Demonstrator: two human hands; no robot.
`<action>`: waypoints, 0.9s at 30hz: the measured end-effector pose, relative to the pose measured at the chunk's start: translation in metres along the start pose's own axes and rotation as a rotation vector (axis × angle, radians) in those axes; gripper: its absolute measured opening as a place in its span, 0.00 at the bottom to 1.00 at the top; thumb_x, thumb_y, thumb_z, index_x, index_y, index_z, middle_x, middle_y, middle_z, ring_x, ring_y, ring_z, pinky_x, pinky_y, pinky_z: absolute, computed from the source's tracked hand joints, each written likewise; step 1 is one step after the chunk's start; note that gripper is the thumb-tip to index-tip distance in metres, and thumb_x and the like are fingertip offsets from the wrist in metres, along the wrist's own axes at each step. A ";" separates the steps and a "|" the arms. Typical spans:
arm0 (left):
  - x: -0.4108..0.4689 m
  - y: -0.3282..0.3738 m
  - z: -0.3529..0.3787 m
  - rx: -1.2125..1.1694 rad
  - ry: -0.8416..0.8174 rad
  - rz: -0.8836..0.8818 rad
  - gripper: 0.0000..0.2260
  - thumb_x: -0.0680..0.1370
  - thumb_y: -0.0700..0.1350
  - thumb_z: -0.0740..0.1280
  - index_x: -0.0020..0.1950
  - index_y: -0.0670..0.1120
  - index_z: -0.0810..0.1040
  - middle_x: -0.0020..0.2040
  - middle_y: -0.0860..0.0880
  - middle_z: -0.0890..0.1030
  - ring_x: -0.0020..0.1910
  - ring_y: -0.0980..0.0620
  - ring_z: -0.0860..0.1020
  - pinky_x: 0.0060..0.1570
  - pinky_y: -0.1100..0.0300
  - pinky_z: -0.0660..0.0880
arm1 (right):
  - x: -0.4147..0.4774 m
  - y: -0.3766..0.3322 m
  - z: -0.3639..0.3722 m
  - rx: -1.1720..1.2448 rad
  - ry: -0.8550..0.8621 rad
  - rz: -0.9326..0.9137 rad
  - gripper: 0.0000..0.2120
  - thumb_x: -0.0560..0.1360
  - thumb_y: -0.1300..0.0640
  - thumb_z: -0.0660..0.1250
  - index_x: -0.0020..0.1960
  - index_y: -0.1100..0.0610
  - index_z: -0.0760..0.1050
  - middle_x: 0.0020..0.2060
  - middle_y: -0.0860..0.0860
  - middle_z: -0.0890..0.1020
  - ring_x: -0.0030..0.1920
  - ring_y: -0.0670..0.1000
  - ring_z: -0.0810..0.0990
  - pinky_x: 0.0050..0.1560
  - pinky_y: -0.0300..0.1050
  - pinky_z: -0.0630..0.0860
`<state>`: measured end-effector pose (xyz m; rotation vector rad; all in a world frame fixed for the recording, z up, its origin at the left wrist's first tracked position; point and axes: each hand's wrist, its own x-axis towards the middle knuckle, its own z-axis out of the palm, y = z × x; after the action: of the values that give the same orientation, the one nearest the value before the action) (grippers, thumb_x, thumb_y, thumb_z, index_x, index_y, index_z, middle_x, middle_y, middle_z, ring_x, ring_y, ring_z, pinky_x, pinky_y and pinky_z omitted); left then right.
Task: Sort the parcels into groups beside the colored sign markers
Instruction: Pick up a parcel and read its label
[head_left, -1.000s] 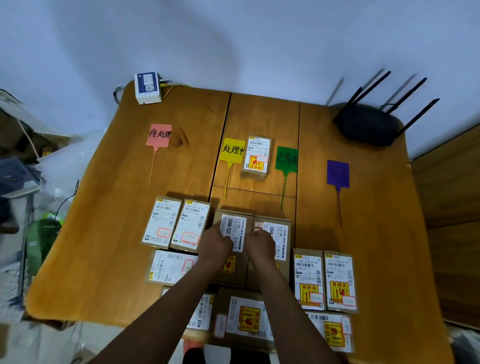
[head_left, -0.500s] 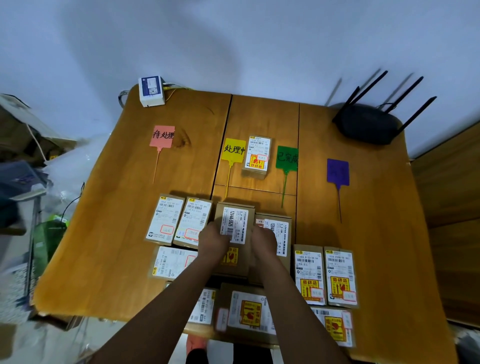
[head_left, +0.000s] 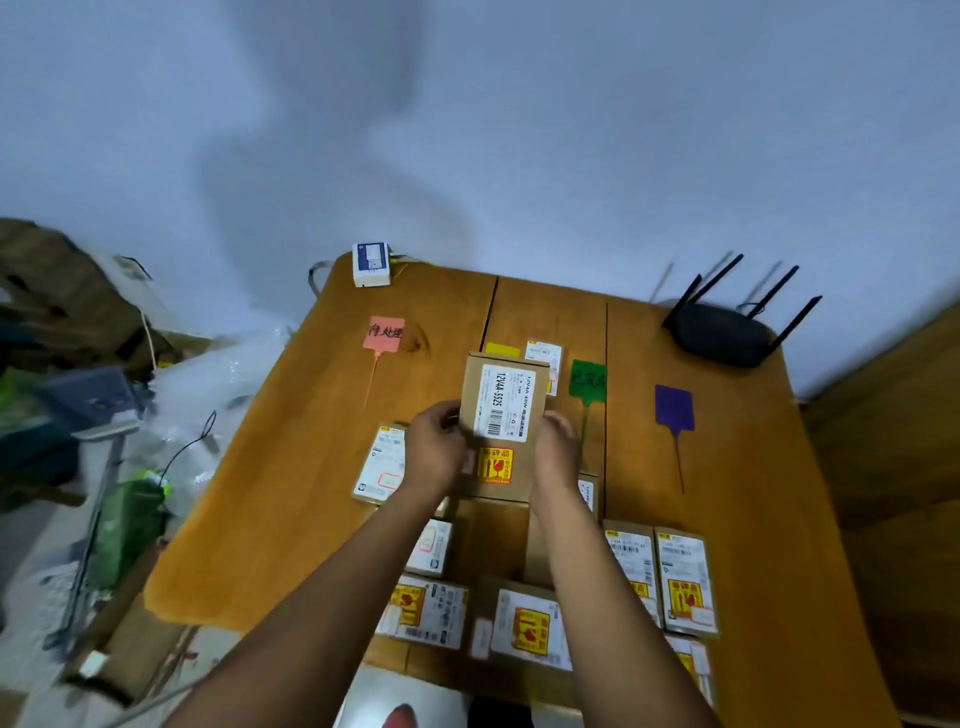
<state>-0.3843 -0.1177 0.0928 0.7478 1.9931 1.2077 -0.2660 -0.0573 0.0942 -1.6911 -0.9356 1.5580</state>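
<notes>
I held the brown parcel (head_left: 503, 415) between left hand (head_left: 435, 451) and right hand (head_left: 557, 451), above the table's (head_left: 291, 467) middle.

Both bare forearms reach forward over the table's near edge. The left hand (head_left: 435, 451) and right hand (head_left: 558, 451) grip opposite sides of one parcel (head_left: 505, 415), fingers curled.

Head view — high, looking down; table (head_left: 291, 499) near.

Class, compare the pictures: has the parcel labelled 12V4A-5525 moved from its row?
Yes. Both hands have lifted the parcel away from the person, toward the yellow marker, which it now partly covers.
</notes>
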 end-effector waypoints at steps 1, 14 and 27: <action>-0.002 0.010 -0.012 -0.040 -0.009 0.020 0.18 0.78 0.31 0.61 0.64 0.42 0.81 0.58 0.47 0.84 0.57 0.50 0.82 0.57 0.55 0.79 | -0.013 -0.011 0.002 0.029 -0.011 -0.021 0.07 0.79 0.57 0.62 0.46 0.47 0.76 0.45 0.46 0.83 0.46 0.48 0.80 0.50 0.50 0.77; -0.047 0.196 -0.161 -0.231 0.109 0.469 0.14 0.81 0.39 0.65 0.63 0.51 0.82 0.62 0.50 0.83 0.58 0.48 0.81 0.55 0.45 0.81 | -0.156 -0.180 0.036 0.139 -0.152 -0.475 0.11 0.71 0.52 0.65 0.52 0.41 0.76 0.49 0.49 0.86 0.53 0.54 0.84 0.54 0.56 0.82; -0.075 0.307 -0.266 -0.110 0.223 0.819 0.25 0.77 0.44 0.72 0.74 0.53 0.72 0.73 0.51 0.72 0.68 0.52 0.73 0.56 0.50 0.76 | -0.256 -0.289 0.066 0.251 -0.340 -0.761 0.16 0.78 0.61 0.67 0.63 0.48 0.72 0.53 0.51 0.85 0.52 0.49 0.85 0.44 0.43 0.81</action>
<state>-0.5101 -0.1871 0.4795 1.5066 1.8027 1.9071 -0.3634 -0.1189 0.4684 -0.7531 -1.2929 1.3567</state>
